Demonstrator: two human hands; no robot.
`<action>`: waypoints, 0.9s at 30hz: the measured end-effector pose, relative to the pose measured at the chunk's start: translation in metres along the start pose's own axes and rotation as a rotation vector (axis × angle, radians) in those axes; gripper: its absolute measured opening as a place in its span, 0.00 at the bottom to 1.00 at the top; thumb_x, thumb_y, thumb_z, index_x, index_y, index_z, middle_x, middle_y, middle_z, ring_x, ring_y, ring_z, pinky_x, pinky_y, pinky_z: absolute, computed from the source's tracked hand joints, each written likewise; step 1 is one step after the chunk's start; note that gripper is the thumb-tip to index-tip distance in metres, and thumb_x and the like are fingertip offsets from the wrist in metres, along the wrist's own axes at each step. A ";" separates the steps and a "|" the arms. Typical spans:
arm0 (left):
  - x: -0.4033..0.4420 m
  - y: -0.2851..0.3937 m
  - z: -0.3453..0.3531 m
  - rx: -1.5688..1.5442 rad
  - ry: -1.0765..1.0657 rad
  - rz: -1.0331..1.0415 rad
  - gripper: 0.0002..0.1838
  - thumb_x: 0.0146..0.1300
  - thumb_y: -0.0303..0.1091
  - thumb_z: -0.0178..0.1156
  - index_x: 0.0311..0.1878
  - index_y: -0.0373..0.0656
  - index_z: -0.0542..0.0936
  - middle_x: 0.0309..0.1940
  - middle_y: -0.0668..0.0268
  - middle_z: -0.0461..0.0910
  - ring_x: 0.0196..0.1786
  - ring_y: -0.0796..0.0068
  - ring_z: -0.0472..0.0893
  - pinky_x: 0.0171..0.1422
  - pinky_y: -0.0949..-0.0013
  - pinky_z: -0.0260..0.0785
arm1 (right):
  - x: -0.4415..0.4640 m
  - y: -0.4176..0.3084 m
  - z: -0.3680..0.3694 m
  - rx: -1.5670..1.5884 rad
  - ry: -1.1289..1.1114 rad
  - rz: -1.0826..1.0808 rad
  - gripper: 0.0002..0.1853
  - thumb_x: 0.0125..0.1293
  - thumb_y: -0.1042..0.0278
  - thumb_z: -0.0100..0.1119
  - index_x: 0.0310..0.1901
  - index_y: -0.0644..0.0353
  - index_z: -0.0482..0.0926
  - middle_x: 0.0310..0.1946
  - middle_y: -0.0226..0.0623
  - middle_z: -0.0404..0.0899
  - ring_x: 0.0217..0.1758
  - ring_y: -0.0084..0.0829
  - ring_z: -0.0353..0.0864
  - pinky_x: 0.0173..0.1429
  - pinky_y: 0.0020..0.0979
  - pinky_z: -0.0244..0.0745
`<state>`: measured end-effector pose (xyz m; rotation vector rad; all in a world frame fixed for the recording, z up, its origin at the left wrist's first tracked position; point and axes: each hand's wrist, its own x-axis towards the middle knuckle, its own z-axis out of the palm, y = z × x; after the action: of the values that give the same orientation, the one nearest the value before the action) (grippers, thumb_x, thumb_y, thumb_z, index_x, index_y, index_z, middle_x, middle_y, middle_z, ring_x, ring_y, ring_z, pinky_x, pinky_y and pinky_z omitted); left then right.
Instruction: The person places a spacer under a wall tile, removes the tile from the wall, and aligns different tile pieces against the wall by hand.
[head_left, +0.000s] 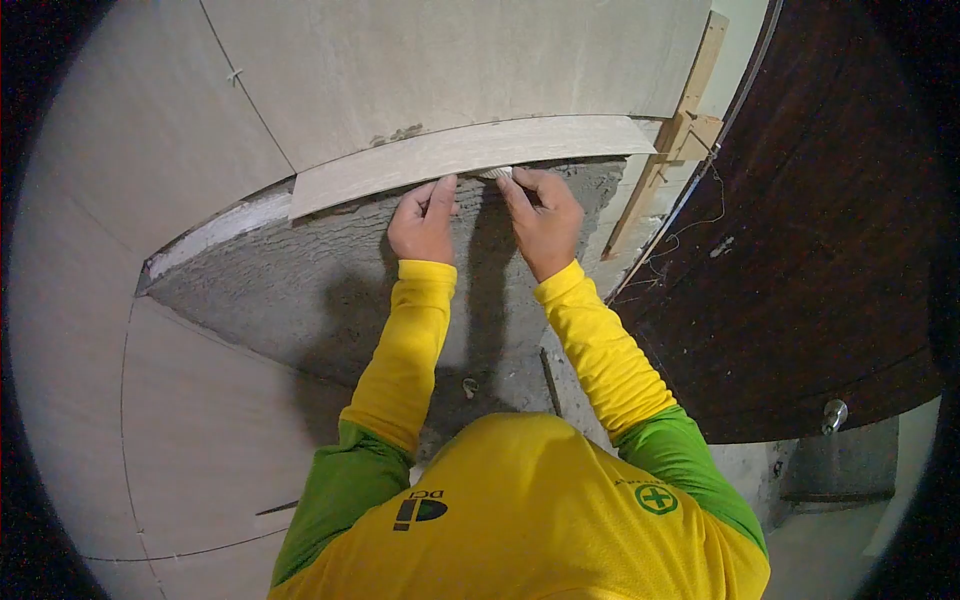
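A long, narrow pale tile strip (470, 150) lies along the lower edge of a large wall tile. My left hand (422, 222) is closed at the strip's near edge, its fingertips touching or almost touching it. Whether it pinches anything small there is hidden. My right hand (547, 222) is closed, with thumb and forefinger on a small whitish ridged piece (497, 173) at the same edge. Beneath both hands is grey, rough mortar (260, 280), with ridges toward the left.
Large pale tiles (450, 60) cover the surface ahead and left. A wooden batten (690, 90) with a small block stands at right, beside a dark brown door (800, 230) with a metal knob (834, 414). Loose string (690, 228) hangs near the door edge.
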<state>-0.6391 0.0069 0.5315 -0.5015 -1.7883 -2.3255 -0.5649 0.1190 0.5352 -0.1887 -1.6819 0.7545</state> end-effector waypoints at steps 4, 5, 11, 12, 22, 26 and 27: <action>0.001 -0.001 0.000 0.005 -0.007 0.011 0.14 0.60 0.37 0.67 0.37 0.33 0.81 0.27 0.67 0.81 0.29 0.82 0.77 0.37 0.78 0.70 | 0.001 0.002 0.000 -0.010 0.010 -0.027 0.09 0.55 0.70 0.68 0.35 0.65 0.82 0.32 0.42 0.82 0.35 0.35 0.82 0.43 0.29 0.75; 0.001 -0.002 0.000 0.006 -0.008 0.011 0.14 0.60 0.37 0.67 0.37 0.33 0.81 0.27 0.67 0.81 0.29 0.82 0.77 0.37 0.78 0.70 | 0.001 0.002 0.000 -0.010 0.010 -0.027 0.09 0.55 0.70 0.68 0.35 0.65 0.82 0.32 0.42 0.82 0.35 0.35 0.82 0.43 0.29 0.75; -0.001 0.002 0.000 -0.016 -0.010 0.003 0.14 0.59 0.37 0.67 0.37 0.34 0.81 0.27 0.67 0.80 0.29 0.82 0.77 0.37 0.77 0.70 | 0.001 0.002 0.001 -0.009 0.020 -0.009 0.09 0.54 0.69 0.69 0.34 0.65 0.82 0.32 0.42 0.82 0.35 0.35 0.82 0.42 0.29 0.75; -0.001 0.002 0.001 -0.025 -0.009 0.002 0.14 0.59 0.38 0.67 0.37 0.34 0.81 0.27 0.67 0.80 0.29 0.82 0.77 0.37 0.77 0.70 | 0.002 0.002 0.001 -0.010 0.019 -0.010 0.09 0.54 0.69 0.69 0.35 0.65 0.82 0.32 0.42 0.82 0.34 0.35 0.81 0.42 0.29 0.75; 0.000 0.001 -0.001 0.010 -0.007 -0.005 0.14 0.59 0.38 0.67 0.37 0.34 0.82 0.27 0.67 0.81 0.29 0.82 0.77 0.38 0.77 0.70 | -0.003 0.004 0.004 -0.006 0.022 0.049 0.11 0.56 0.69 0.68 0.38 0.64 0.81 0.32 0.40 0.81 0.33 0.28 0.80 0.40 0.26 0.74; -0.001 0.003 -0.001 0.010 -0.005 0.007 0.14 0.59 0.38 0.67 0.37 0.34 0.82 0.27 0.67 0.81 0.29 0.82 0.77 0.38 0.77 0.70 | -0.003 0.005 0.004 -0.010 0.029 0.040 0.11 0.56 0.69 0.68 0.38 0.64 0.81 0.32 0.40 0.81 0.33 0.28 0.80 0.40 0.26 0.74; -0.001 0.004 -0.001 0.012 -0.009 0.003 0.14 0.59 0.38 0.67 0.37 0.34 0.82 0.27 0.67 0.81 0.29 0.82 0.77 0.38 0.78 0.70 | -0.003 0.004 0.004 -0.006 0.028 0.045 0.11 0.56 0.69 0.68 0.38 0.64 0.81 0.32 0.40 0.81 0.33 0.28 0.80 0.40 0.26 0.74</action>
<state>-0.6371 0.0045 0.5343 -0.5134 -1.8023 -2.3128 -0.5693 0.1190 0.5302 -0.2404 -1.6582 0.7775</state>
